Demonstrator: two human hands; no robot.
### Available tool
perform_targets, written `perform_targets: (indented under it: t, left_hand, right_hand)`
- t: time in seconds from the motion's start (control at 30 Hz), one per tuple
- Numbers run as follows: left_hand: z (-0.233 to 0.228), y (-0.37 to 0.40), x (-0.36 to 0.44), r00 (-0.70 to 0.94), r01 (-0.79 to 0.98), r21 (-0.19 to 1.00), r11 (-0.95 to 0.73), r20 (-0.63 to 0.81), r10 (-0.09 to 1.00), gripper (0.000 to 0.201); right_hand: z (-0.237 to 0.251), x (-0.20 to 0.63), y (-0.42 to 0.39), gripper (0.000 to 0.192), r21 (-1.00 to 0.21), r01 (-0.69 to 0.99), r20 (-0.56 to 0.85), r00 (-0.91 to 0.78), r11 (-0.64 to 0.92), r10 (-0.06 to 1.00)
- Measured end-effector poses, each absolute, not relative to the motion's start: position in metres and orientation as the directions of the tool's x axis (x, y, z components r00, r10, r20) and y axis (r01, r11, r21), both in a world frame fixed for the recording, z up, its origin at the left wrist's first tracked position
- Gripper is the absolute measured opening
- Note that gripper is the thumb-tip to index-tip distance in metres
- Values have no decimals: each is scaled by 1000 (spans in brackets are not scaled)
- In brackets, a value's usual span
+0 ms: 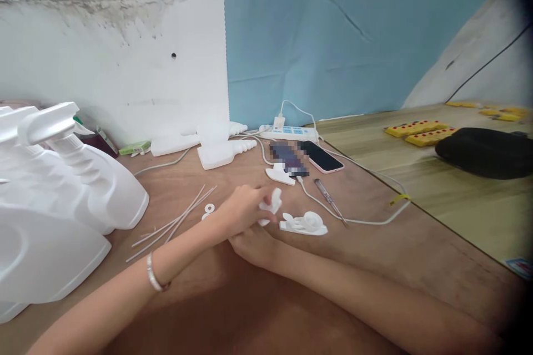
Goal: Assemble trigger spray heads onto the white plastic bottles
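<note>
My left hand, with a bracelet on its wrist, grips a small white plastic part between thumb and fingers. Just beneath it, my right hand is curled closed against the left. Its fingertips are hidden, so what they hold does not show. To the right of the hands lies a white plastic piece with a round cap, and beyond them a white spray trigger piece. White washers and thin white tubes lie left of the hands.
Large white spray bottles crowd the left side. A flat white bottle lies near the wall. Behind the hands are a phone, a blurred-out device, a power strip, a white cable and a screwdriver.
</note>
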State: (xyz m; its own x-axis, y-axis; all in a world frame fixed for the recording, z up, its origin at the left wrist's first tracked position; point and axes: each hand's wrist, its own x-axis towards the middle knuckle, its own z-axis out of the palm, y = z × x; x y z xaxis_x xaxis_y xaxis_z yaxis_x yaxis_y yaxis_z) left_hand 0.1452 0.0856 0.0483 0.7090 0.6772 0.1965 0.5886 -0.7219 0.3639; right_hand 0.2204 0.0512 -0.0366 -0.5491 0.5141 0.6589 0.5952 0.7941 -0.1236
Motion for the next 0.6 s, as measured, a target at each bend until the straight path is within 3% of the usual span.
perform_targets:
  t: [0.13,0.3,0.43,0.6]
  left_hand:
    - [63,83,95,526,687,401,-607,302,795,16]
    - [65,60,38,374,705,435,-560,443,815,16]
    - [45,33,17,366,687,509,-519,375,852,20]
    - [24,12,16,367,555,712,-431,256,894,29]
  right_hand:
    - [-31,223,48,24,-77,545,610,-636,835,472]
    - [-23,223,46,18,-103,448,661,-637,888,398]
    - [-17,223,42,15,-153,333,770,-550,930,324]
    - [-12,221,39,21,-182,266,836,-465,947,291]
